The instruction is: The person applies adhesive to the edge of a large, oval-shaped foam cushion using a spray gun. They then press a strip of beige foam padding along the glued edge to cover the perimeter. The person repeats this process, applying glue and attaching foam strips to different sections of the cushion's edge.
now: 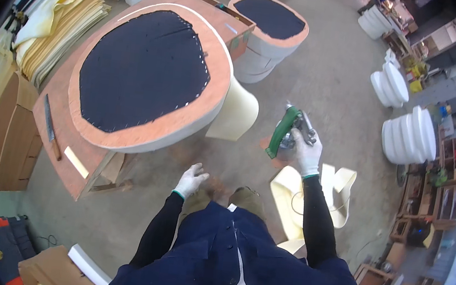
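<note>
My right hand point(307, 150), in a white glove, is closed around a green and silver hand tool point(285, 131) that looks like a spray gun. It is held up over the floor, to the right of the table. My left hand point(191, 180), also gloved, hovers empty in front of my body with its fingers loosely apart. Ahead and to the left, a large rounded seat base point(87, 121) lies on the table, wood side up. Black fabric point(143, 71) is stapled over its middle. A cream foam sheet point(236, 112) hangs beside its right edge.
A knife point(50, 125) and a pale strip point(76, 162) lie on the table point(69, 180). Behind stands another black-topped base point(270, 17) on stacked white pieces. Cream foam strips point(286, 197) lie on the floor at right. Foam sheets point(54, 38) are piled left; white rounded pieces point(408, 138) stand right.
</note>
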Demonstrator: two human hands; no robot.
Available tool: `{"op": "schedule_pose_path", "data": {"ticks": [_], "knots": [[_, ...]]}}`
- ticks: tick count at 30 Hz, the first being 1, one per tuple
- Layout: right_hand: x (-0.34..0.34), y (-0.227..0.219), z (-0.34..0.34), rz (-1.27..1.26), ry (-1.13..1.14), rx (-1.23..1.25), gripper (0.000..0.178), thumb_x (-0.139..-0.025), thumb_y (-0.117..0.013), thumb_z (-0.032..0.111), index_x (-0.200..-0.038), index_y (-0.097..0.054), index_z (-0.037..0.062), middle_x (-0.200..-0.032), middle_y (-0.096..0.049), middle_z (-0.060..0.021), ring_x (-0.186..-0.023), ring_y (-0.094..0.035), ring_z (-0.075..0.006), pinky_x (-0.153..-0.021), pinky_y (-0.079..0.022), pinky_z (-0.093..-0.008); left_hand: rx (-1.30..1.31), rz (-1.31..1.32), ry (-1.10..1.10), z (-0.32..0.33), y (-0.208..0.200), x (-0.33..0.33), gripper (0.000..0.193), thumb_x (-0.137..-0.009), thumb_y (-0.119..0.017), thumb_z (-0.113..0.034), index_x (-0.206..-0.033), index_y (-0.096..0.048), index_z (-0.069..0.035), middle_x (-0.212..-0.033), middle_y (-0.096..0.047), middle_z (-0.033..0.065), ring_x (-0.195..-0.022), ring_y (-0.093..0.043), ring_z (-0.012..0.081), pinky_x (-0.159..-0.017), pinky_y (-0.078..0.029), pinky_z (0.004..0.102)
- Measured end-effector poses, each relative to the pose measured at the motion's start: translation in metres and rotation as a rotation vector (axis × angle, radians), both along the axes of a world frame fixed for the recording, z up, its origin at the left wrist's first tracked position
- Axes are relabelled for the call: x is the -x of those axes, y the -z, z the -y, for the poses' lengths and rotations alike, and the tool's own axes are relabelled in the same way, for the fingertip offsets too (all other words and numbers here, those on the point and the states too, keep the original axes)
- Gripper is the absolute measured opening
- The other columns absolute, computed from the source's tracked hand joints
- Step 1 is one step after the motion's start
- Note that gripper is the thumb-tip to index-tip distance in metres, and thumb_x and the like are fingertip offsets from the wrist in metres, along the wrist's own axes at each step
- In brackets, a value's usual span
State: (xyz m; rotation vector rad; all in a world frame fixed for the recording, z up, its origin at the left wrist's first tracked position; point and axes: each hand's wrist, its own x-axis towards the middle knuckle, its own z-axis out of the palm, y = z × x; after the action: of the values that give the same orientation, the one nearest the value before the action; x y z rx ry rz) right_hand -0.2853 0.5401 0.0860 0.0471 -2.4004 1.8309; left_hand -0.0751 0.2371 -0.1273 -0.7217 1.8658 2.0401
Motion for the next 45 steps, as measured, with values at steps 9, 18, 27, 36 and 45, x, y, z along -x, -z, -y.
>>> {"op": "schedule_pose_path", "data": {"ticks": [9,18,27,36,45], "knots": [[0.283,-0.014,0.087,0.037,-0.298,0.089,0.032,-0.095,-0.074,0.018,-0.120,-0.068,-0.0006,-0.087,-0.065,0.0039,-0.067,-0.053,-0.0029,-0.057,-0.043,-0.0234,0.403,0.164,-0.194,-0.056,0.073,0.152,0.118,-0.073,-0.088,-0.037,-0.158,-0.019,0.009,-0.158,-0.035,0.0328,-0.147,-0.039,0.0400,-0.120,-0.034,0.0386],[0.491,0.078,0.320,0.042,-0.641,0.392,0.027,-0.094,-0.073,0.010,-0.119,-0.068,0.0012,-0.102,-0.071,-0.0008,-0.085,-0.063,-0.0080,-0.072,-0.050,-0.0255,0.156,0.230,-0.740,-0.123,0.085,0.208,0.117,-0.076,-0.087,-0.035,-0.157,-0.015,0.010,-0.156,-0.039,0.0294,-0.142,-0.045,0.0353,-0.115,-0.040,0.0382],[0.458,0.145,0.259,-0.179,-0.506,-0.164,0.076,-0.094,-0.070,0.037,-0.147,-0.042,-0.0090,-0.143,-0.051,-0.0263,-0.136,-0.048,-0.0345,-0.115,-0.036,-0.0415,0.320,0.531,-0.615,-0.111,0.075,0.253,0.098,-0.073,-0.085,-0.040,-0.149,-0.039,0.001,-0.149,-0.050,0.0249,-0.142,-0.045,0.0324,-0.115,-0.041,0.0391],[0.248,0.240,0.046,1.004,-1.087,0.077,0.058,-0.094,-0.072,0.033,-0.137,-0.056,-0.0038,-0.130,-0.064,-0.0121,-0.119,-0.060,-0.0207,-0.105,-0.045,-0.0348,0.255,0.355,-0.670,-0.139,0.056,0.248,0.108,-0.069,-0.087,-0.042,-0.157,-0.033,-0.009,-0.163,-0.020,0.0307,-0.146,-0.034,0.0455,-0.123,-0.030,0.0460],[0.248,0.164,0.019,1.303,-0.953,0.420,0.057,-0.100,-0.064,0.046,-0.135,-0.058,0.0016,-0.123,-0.068,-0.0112,-0.106,-0.067,-0.0203,-0.091,-0.056,-0.0367,0.161,-0.041,-0.536,-0.156,-0.023,0.196,0.100,-0.074,-0.086,-0.032,-0.153,-0.035,0.002,-0.144,-0.054,0.0255,-0.135,-0.051,0.0348,-0.115,-0.039,0.0412]]}}
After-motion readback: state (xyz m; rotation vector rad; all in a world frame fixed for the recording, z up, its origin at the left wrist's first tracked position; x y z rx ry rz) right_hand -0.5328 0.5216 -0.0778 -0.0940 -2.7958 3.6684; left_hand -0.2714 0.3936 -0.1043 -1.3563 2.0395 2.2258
